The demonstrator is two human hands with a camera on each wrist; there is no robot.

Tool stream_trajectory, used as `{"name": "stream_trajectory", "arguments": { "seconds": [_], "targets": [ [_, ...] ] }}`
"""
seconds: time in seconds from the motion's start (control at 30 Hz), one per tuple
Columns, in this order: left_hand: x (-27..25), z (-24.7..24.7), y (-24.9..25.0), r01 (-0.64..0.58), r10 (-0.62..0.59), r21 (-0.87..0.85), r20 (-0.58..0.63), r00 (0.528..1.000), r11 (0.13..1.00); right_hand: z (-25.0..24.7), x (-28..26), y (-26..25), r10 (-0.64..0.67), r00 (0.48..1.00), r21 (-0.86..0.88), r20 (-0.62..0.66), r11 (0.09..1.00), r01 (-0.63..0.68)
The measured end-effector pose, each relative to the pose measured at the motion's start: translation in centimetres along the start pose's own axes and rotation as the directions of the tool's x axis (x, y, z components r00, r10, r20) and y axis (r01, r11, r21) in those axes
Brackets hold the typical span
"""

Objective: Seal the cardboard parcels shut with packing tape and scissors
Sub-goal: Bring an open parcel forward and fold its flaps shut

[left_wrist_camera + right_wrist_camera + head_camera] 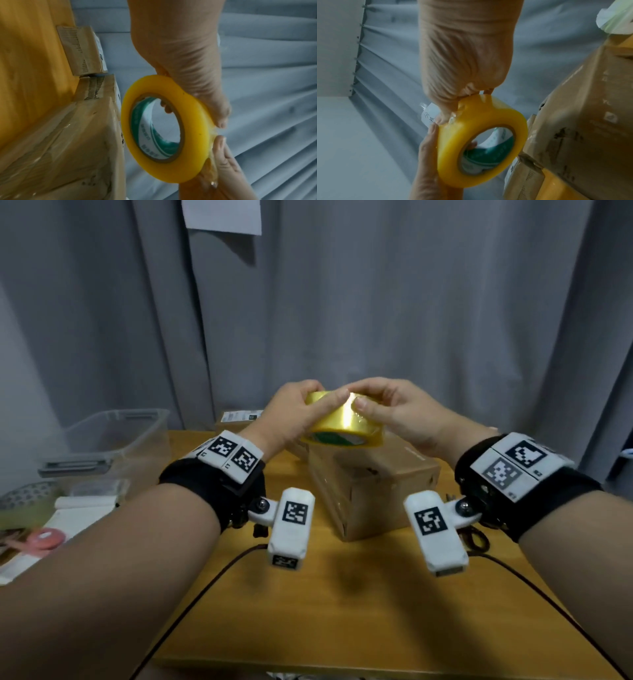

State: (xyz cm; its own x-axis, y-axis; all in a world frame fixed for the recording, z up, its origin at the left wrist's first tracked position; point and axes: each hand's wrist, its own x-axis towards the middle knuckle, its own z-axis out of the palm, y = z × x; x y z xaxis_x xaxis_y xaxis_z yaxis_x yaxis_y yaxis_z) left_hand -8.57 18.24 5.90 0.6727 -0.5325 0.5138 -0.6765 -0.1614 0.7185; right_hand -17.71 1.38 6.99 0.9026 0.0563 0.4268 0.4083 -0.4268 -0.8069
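While both hands hold it up, the yellow tape roll (343,422) hangs in the air right above the big cardboard box (373,487). L hand (291,416) wraps round the roll w/ fingers curled in its hole. R hand (394,412) pinches the roll's top edge w/ thumb & fingertips. Scissors (474,537) lie on the wood table (342,611), just R of the box. A smaller box (236,419) sits behind it.

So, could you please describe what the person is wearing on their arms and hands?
Both hands, left and right, are bare, with no sleeves. Each wrist carries a black strap topped with white blocks bearing black square-patterned markers, plus a white marker-tagged camera pod underneath. Dark cables trail back.
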Motion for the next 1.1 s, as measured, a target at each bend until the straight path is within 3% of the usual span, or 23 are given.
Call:
{"name": "stream_trajectory", "arguments": {
  "seconds": [0.1, 0.17, 0.23, 0.3, 0.4, 0.57, 0.7, 0.9, 1.0, 1.1],
  "targets": [
    [0.2, -1.1, 0.1, 0.010, 0.002, 0.129, -0.096, 0.995, 0.992, 0.6, 1.0, -0.1, 0.030, 0.987, -0.071, -0.159, 0.997, -0.042],
    [0.3, -1.3, 0.2, 0.043, 0.003, 0.287, -0.159, 0.987, 0.957, 1.0, 1.5, -0.1, 0.168, 0.954, -0.059, -0.247, 0.980, -0.188],
    [0.4, -1.3, 0.1, 0.085, -0.003, 0.436, -0.185, 0.983, 0.896, 1.5, 1.6, -0.1, 0.303, 0.930, 0.108, -0.206, 0.952, -0.286],
    [0.1, -1.4, 0.0, 0.109, -0.007, 0.534, -0.190, 0.982, 0.839, 2.3, 1.4, -0.1, 0.352, 0.922, 0.217, -0.161, 0.924, -0.315],
    [-0.6, -1.5, -0.4, 0.136, -0.026, 0.587, -0.192, 0.981, 0.798, 3.8, 1.2, 0.2, 0.385, 0.907, 0.197, -0.171, 0.915, -0.352],
    [-1.6, -1.8, -0.4, 0.163, -0.119, 0.594, -0.113, 0.987, 0.788, 4.9, 1.3, 0.3, 0.369, 0.882, 0.070, -0.293, 0.928, -0.365],
    [-3.0, -2.7, -1.6, 0.177, -0.170, 0.503, -0.060, 0.984, 0.846, 3.4, 0.7, 1.0, 0.303, 0.874, -0.086, -0.380, 0.929, -0.360],
    [-3.7, -2.8, -1.7, 0.136, -0.181, 0.418, 0.069, 0.981, 0.898, 3.1, -1.2, 2.5, 0.294, 0.893, -0.077, -0.340, 0.938, -0.338],
    [-4.2, -3.3, -1.9, 0.199, -0.240, 0.288, 0.114, 0.964, 0.937, 3.6, -1.4, 2.2, 0.313, 0.906, -0.041, -0.283, 0.940, -0.338],
    [-4.8, -4.0, -2.0, 0.250, -0.302, 0.313, 0.129, 0.945, 0.916, 4.8, -0.7, 1.3, 0.285, 0.922, -0.087, -0.261, 0.945, -0.317]
  ]
}}
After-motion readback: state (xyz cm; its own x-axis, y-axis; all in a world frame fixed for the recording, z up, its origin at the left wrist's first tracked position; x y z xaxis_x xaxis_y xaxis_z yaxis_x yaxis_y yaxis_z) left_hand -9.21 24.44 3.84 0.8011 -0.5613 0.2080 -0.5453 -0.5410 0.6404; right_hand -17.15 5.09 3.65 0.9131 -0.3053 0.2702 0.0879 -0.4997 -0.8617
